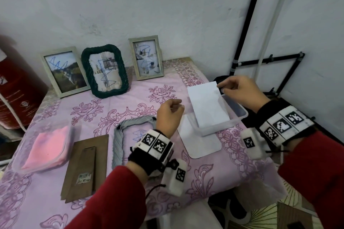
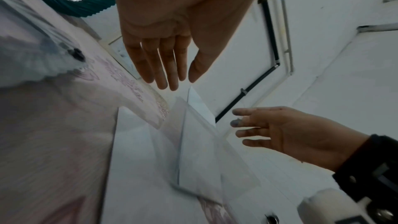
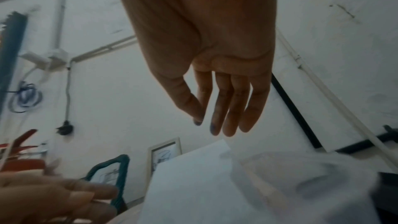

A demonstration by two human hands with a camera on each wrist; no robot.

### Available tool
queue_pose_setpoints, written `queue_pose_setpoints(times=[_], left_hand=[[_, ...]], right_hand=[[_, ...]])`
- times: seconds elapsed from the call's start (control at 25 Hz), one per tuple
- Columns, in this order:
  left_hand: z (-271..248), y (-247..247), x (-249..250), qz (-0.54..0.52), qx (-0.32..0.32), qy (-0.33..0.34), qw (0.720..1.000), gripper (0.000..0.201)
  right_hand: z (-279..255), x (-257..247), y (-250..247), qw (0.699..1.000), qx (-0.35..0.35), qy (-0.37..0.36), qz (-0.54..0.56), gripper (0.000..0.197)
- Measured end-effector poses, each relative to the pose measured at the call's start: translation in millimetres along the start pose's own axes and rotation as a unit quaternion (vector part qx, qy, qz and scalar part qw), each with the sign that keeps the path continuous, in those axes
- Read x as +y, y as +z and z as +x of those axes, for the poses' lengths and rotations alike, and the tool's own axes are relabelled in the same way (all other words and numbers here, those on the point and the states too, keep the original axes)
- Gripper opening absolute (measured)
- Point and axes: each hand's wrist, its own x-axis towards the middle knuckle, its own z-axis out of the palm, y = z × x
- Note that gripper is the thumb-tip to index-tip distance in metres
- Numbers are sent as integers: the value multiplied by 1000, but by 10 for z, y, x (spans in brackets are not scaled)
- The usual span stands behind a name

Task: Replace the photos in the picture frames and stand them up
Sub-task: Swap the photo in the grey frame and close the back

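A white photo sheet (image 1: 206, 104) (image 2: 200, 151) (image 3: 193, 185) leans upright in a clear plastic box (image 1: 236, 115) at the table's right. My right hand (image 1: 238, 91) (image 3: 215, 108) hovers at the sheet's top right corner with straight fingers; the corner lies just below the fingertips. My left hand (image 1: 170, 115) (image 2: 165, 67) hangs left of the box, fingers straight, holding nothing. Below it a grey rope frame (image 1: 119, 139) lies flat with a scribbled photo inside. Its brown backing board (image 1: 87, 163) lies to the left.
Three frames with scribbled photos stand along the wall: a pale one (image 1: 65, 71), a dark green rope one (image 1: 105, 70), another pale one (image 1: 146, 57). A pink cloth in a clear bag (image 1: 46, 148) lies left. A white rounded sheet (image 1: 199, 143) lies under the box. A red cylinder (image 1: 16, 83) stands far left.
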Motion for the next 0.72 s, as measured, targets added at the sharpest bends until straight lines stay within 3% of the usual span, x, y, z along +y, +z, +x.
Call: queue_pose_setpoints(times=[0.2,0.4,0.72], left_hand=[[362,171,29,-24,-41,-31,998,28],[461,272,-27,-82,-53,-33,995,22],[440,278,-56,-130,-13,-29,991,12]], right_hand=[[419,134,-29,996,-42,57,-46,25],[518,215,16,993,-106,27,-32,39],[465,268,1,998,-60,16,16,33]])
